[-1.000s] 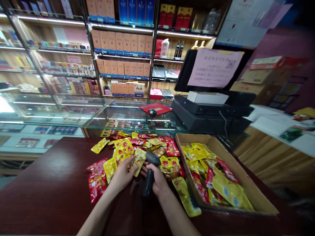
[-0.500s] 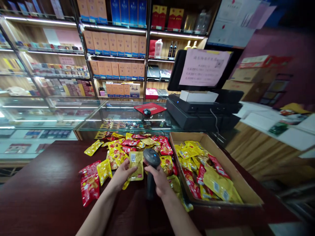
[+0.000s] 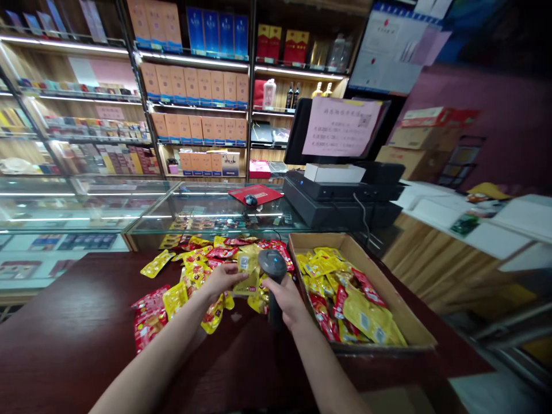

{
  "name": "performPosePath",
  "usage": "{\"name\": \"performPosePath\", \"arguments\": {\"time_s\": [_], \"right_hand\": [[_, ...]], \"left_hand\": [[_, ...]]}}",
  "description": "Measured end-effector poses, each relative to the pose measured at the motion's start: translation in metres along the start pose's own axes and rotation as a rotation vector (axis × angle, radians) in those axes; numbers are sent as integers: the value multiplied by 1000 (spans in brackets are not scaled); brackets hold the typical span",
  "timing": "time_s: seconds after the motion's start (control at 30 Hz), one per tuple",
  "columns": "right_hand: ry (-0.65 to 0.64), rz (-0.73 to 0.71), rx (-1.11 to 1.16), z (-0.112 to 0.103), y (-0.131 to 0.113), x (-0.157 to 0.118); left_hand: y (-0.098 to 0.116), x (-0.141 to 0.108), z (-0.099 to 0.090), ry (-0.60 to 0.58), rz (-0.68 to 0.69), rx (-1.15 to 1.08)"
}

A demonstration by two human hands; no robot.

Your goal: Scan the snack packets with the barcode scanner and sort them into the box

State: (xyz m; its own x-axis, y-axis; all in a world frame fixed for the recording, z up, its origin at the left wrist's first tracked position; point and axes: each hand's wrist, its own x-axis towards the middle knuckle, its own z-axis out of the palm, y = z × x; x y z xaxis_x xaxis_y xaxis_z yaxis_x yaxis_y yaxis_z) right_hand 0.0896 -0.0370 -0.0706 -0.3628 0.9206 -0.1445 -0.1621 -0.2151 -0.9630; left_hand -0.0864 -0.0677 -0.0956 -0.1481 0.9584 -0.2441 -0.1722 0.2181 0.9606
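Note:
Between thumb and fingers, my left hand (image 3: 225, 280) grips a gold snack packet (image 3: 247, 275), its printed code turned up toward me. My right hand (image 3: 288, 299) is wrapped round the handle of a dark barcode scanner (image 3: 273, 264), which stands upright with a small blue light on its head. The packet is just left of the scanner's head. Behind and left of both hands spreads a loose heap of red and yellow snack packets (image 3: 196, 270). A red packet (image 3: 149, 316) lies farther left, partly hidden by my left forearm.
An open cardboard box (image 3: 414, 339) holding several yellow and red packets stands at the right on the dark red table (image 3: 64, 322). Behind it are a black cash register (image 3: 340, 198) with a screen and a glass counter (image 3: 202, 201) bearing a mouse (image 3: 250, 199) on a red mat.
The gold packet and my left hand have moved slightly away from me, near the scanner. My view has shifted a little to the right. Both hands keep their holds.

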Motion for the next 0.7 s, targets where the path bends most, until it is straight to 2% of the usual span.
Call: {"name": "performPosePath", "arguments": {"time_s": [0.13,0.2,0.3,0.37,0.53,0.7], "right_hand": [[29,-158,-28,6,-24,2],[-17,-152,-10,10,-32,1],[-116,-68,-33,17,-35,-2],[-153,-39,-87,21,-33,-3],[-123,-13,-163,27,-22,-2],[-118,4,-179,32,-8,-10]], "left_hand": [[28,22,0,2,22,-35],[37,31,1,16,27,-47],[42,40,2,18,55,-44],[43,44,2,9,83,-36],[39,43,5,-8,99,-8],[22,33,7,-34,83,-3]]}}
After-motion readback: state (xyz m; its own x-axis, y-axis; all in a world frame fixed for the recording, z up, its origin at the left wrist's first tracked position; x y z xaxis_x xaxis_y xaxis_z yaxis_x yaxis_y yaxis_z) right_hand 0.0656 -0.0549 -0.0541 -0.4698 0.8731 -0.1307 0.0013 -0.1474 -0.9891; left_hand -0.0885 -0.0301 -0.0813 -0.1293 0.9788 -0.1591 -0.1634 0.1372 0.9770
